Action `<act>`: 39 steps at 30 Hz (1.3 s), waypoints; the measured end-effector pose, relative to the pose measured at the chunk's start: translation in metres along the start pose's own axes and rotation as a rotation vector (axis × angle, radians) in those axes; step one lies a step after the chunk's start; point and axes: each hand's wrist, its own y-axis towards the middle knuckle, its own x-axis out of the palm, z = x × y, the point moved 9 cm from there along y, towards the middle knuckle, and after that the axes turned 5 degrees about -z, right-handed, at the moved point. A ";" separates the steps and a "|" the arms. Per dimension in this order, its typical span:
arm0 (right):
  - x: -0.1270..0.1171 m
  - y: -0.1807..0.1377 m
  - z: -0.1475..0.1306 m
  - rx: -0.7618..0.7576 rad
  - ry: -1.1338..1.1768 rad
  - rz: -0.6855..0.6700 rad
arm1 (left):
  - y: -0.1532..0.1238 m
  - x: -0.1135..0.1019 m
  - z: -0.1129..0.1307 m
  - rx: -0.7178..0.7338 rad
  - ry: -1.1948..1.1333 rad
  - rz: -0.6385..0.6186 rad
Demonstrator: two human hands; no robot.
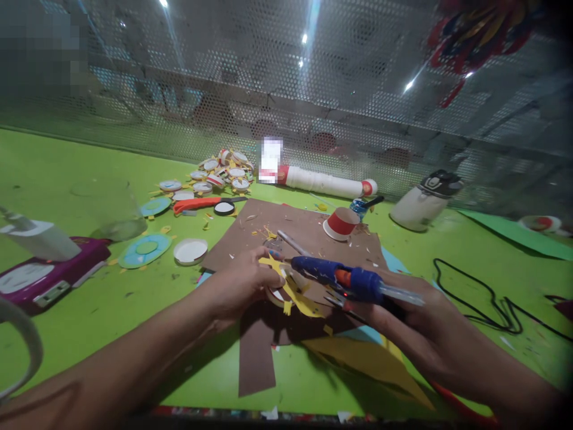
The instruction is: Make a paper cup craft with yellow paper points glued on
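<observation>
My right hand (403, 316) is closed around a blue glue gun (349, 279) with an orange trigger; its nozzle points left at a yellow paper cut-out (298, 295). My left hand (242, 283) pinches that yellow cut-out against a small round paper-cup piece (278, 297), over a brown sheet of card (304, 230). A clear glue stick sticks out of the gun's back end toward the right.
A red-and-white paper cup (341, 224) stands upside down on the brown card. A pile of paper discs (221, 170) and a stack of cups (326, 182) lie at the back. A black cable (483, 298) runs on the right. A purple device (49, 275) sits at left.
</observation>
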 end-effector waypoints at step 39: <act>0.030 0.064 -0.049 -0.257 -0.455 -0.190 | -0.006 0.011 0.006 0.055 0.402 -0.023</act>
